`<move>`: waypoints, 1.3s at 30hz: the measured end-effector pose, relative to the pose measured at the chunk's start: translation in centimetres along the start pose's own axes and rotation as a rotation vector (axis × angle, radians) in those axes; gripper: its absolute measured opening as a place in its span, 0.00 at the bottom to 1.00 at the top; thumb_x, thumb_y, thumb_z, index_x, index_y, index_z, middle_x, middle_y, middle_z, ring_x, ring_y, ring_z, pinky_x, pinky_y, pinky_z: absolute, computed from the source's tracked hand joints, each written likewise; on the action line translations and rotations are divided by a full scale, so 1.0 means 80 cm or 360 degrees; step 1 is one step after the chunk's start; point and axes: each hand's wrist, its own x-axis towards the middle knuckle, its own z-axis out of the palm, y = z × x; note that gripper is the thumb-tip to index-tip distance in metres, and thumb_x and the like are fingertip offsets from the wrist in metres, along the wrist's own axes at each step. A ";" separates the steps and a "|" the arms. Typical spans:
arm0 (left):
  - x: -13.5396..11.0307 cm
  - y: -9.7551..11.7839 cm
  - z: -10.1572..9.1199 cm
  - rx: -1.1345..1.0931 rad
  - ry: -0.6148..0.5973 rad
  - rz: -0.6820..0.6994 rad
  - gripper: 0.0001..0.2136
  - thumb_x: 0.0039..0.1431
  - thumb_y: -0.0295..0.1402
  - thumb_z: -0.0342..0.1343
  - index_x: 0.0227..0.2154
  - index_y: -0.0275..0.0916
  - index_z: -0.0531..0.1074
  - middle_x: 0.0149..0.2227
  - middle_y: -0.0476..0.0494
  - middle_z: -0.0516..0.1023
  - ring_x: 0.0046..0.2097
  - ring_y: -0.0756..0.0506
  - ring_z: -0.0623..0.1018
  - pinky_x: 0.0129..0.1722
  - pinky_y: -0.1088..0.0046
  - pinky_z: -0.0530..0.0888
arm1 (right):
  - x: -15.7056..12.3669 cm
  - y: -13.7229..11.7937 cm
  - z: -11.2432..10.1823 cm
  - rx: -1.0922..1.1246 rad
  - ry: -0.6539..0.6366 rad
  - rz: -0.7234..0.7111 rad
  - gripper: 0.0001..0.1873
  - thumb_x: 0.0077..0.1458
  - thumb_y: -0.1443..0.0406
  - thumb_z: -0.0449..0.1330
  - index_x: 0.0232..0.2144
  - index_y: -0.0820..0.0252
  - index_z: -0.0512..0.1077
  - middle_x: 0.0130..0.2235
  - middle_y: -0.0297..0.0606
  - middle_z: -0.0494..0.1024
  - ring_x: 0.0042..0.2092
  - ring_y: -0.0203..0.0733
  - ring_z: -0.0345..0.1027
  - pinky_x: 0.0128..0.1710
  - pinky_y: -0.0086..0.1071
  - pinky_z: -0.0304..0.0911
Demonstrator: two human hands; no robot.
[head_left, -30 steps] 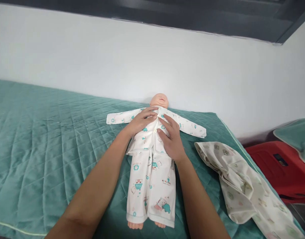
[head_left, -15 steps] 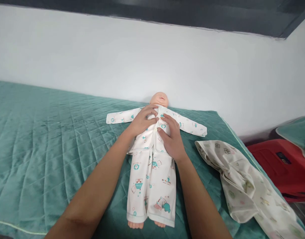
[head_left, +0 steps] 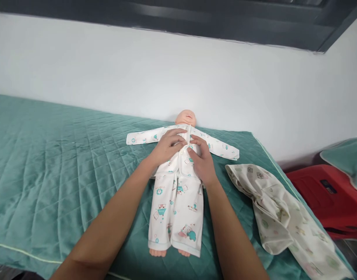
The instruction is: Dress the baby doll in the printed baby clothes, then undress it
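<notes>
A baby doll (head_left: 185, 116) lies on its back on the green quilted bedspread, head toward the wall and bare feet toward me. It wears a white printed shirt (head_left: 166, 166) with the sleeves spread out, and matching white pants (head_left: 176, 210). My left hand (head_left: 169, 146) is on the chest, its thumb and fingers closed on the shirt's front edge. Across the front opening, my right hand (head_left: 202, 158) grips the other edge between bent fingers and thumb. A small button (head_left: 181, 152) shows just below the fingertips. What lies between the fingertips is partly hidden.
A crumpled pale printed cloth (head_left: 279, 212) lies on the bedspread (head_left: 64, 167) to the right. Beyond the bed's right edge is a red plastic object (head_left: 321, 194) with green fabric (head_left: 345, 159) above it. A white wall (head_left: 137, 70) stands behind the doll.
The view has shifted slightly. My left fingers have drawn down a little from the collar, and both hands have bunched the shirt's front edges closer together at the chest.
</notes>
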 end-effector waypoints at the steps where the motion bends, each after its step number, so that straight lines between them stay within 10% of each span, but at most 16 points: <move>1: -0.004 0.000 -0.001 -0.0022 -0.0003 -0.0006 0.09 0.64 0.36 0.53 0.33 0.43 0.77 0.61 0.43 0.73 0.65 0.42 0.67 0.67 0.58 0.61 | 0.000 -0.001 -0.001 0.0017 0.0006 0.0012 0.09 0.60 0.59 0.59 0.43 0.52 0.70 0.61 0.38 0.71 0.64 0.45 0.61 0.68 0.49 0.51; 18: -0.027 -0.021 -0.032 -0.0464 -0.0436 -0.0049 0.09 0.61 0.43 0.62 0.41 0.48 0.80 0.71 0.52 0.59 0.75 0.40 0.48 0.73 0.53 0.48 | -0.003 -0.005 -0.003 -0.0067 -0.0108 -0.0036 0.06 0.55 0.59 0.66 0.34 0.51 0.74 0.61 0.35 0.70 0.66 0.47 0.57 0.69 0.51 0.47; 39: -0.024 -0.027 -0.030 -0.0529 -0.0427 -0.0114 0.07 0.60 0.41 0.62 0.40 0.50 0.81 0.70 0.53 0.61 0.75 0.41 0.48 0.73 0.49 0.45 | -0.004 -0.012 0.008 -0.0294 -0.0009 -0.0205 0.08 0.55 0.62 0.65 0.34 0.51 0.68 0.57 0.37 0.73 0.64 0.47 0.60 0.66 0.51 0.52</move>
